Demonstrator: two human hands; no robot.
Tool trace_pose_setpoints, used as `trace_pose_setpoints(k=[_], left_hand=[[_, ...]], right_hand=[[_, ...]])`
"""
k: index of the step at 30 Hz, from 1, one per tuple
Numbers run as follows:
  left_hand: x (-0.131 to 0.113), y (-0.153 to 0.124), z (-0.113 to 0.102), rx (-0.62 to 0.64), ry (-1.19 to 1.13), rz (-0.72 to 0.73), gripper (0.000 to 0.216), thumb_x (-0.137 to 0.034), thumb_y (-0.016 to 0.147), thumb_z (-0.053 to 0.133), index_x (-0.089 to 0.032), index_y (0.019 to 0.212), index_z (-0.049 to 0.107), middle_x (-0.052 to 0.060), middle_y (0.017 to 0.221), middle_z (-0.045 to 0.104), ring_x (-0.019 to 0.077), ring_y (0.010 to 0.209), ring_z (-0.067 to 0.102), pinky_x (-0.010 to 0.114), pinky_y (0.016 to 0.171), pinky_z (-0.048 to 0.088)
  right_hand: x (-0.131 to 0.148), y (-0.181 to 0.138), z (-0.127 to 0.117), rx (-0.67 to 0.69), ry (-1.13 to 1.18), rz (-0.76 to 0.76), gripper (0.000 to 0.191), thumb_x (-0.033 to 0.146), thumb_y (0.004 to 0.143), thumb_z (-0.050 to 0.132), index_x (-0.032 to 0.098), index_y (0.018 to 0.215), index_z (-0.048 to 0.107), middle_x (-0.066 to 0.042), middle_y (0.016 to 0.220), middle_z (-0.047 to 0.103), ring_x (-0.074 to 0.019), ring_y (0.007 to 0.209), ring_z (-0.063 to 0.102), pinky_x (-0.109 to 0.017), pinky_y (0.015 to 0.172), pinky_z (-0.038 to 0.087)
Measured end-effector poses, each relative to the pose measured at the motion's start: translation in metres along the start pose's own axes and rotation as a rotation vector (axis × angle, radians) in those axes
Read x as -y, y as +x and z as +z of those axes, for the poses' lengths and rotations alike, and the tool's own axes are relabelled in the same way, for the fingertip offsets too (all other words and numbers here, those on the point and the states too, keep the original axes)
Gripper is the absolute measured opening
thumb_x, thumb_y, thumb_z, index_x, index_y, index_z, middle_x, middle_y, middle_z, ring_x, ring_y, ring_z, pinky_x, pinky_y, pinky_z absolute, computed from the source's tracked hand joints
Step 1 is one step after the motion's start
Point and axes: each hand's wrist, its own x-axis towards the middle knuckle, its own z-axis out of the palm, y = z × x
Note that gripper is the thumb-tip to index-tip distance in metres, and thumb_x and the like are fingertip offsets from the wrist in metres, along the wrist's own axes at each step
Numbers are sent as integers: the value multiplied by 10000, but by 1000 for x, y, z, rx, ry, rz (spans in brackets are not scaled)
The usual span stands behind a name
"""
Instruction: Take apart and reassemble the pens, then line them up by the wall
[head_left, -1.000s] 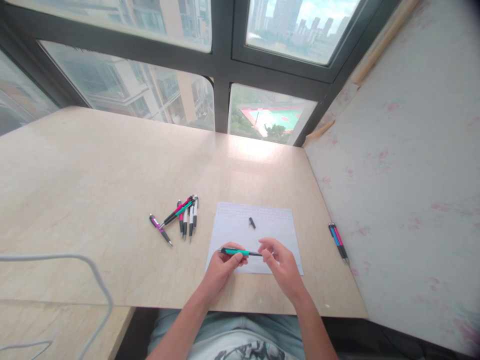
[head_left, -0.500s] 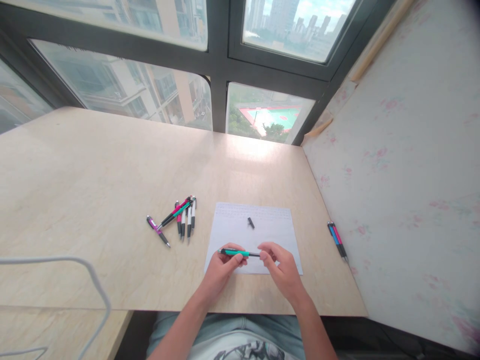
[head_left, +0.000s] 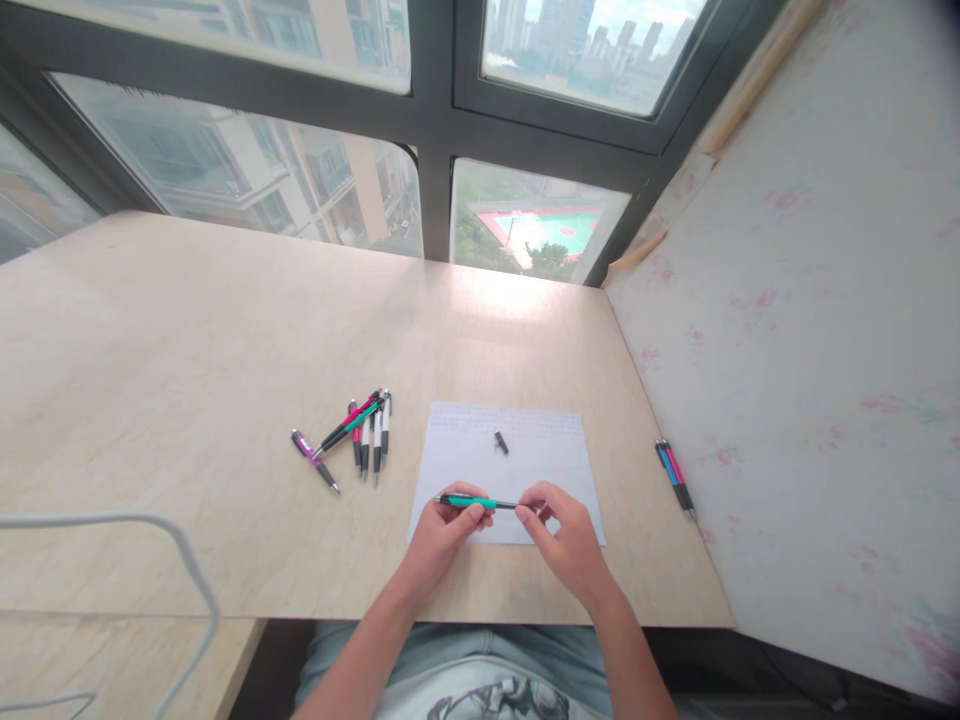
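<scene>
Over the near part of a written sheet of paper (head_left: 457, 455), my left hand (head_left: 444, 530) holds the green barrel of a ballpoint pen (head_left: 480, 503) between thumb and fingers. The pen lies level, its clip end to the left. From its right end a thin dark refill (head_left: 505, 506) sticks out. The thumb and forefinger of my right hand (head_left: 561, 525) are closed on the free end of that refill, which hides its tip. Beyond the hands, a short black pen grip (head_left: 502, 443) rests on the paper, with something small beside it that I cannot make out.
Several pens (head_left: 365, 440) in pink, green and white lie heaped left of the paper, a purple pen (head_left: 315, 461) beside them. A blue pen (head_left: 670, 475) and a pink pen (head_left: 679, 475) lie by the right wall. A white cable (head_left: 199, 570) loops at lower left.
My right thumb and forefinger have closed in on the refill's end. The left hand and the pen have hardly moved.
</scene>
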Motion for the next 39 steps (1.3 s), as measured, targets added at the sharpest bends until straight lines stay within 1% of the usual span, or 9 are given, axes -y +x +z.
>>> trace_pose_setpoints(k=[3, 10, 12, 16, 19, 24, 30, 36, 39], left_hand=[[0, 0, 0, 0, -1, 6, 178, -280, 739, 763, -159, 847, 691, 35, 740, 671, 154, 721, 604, 267, 717, 453], [0, -1, -1, 34, 13, 10, 179, -254, 718, 777, -160, 846, 695, 38, 736, 671, 155, 703, 596, 267, 688, 450], [-1, -1, -1, 36, 2, 16, 183, -251, 716, 780, -161, 852, 696, 39, 742, 671, 152, 706, 593, 266, 690, 451], [0, -1, -1, 20, -33, 19, 199, -258, 715, 782, -157, 865, 701, 38, 735, 667, 151, 715, 593, 272, 708, 456], [1, -1, -2, -13, -96, 1, 203, -268, 722, 777, -152, 871, 704, 29, 707, 656, 134, 676, 581, 260, 684, 454], [1, 0, -3, -52, -134, -31, 220, -266, 711, 786, -141, 877, 714, 22, 670, 645, 115, 635, 560, 235, 637, 436], [2, 1, -3, -52, -108, -45, 260, -325, 725, 769, -133, 893, 720, 51, 713, 672, 135, 654, 579, 254, 643, 438], [1, 3, -1, -103, -71, -32, 307, -371, 710, 771, -114, 869, 715, 61, 695, 670, 142, 610, 568, 249, 574, 412], [0, 2, -1, -102, -81, -32, 294, -367, 713, 771, -121, 863, 713, 51, 683, 664, 139, 614, 564, 246, 584, 415]], right_hand=[[-1, 0, 0, 15, -24, -12, 196, 336, 912, 518, 198, 800, 600, -14, 733, 626, -149, 690, 577, -248, 637, 446], [-4, -2, 4, 38, -67, 41, 444, 394, 978, 377, 196, 599, 494, 24, 540, 496, -117, 521, 482, -244, 534, 358], [-3, -2, 3, 43, -38, 27, 397, 387, 971, 399, 190, 657, 541, 7, 600, 546, -129, 575, 523, -244, 562, 388], [0, -1, 1, 28, -30, -40, 183, 336, 913, 523, 193, 841, 612, -29, 775, 631, -158, 721, 576, -254, 635, 447], [0, -1, 1, 56, -64, -78, 180, 307, 908, 526, 202, 793, 615, -24, 744, 627, -152, 678, 560, -265, 634, 456], [-3, -1, 6, -8, -92, -97, 122, 285, 898, 532, 203, 913, 621, -44, 808, 645, -158, 689, 571, -273, 618, 469], [-5, -2, 7, -13, -154, -156, 135, 249, 916, 513, 215, 856, 629, -42, 783, 637, -159, 686, 564, -274, 605, 459], [-10, -3, 9, -60, -193, -206, 135, 270, 921, 524, 215, 859, 630, -53, 772, 628, -166, 670, 551, -284, 610, 449], [-9, -4, 11, -45, -208, -207, 201, 282, 939, 490, 207, 794, 607, -36, 714, 595, -160, 654, 526, -280, 620, 419]])
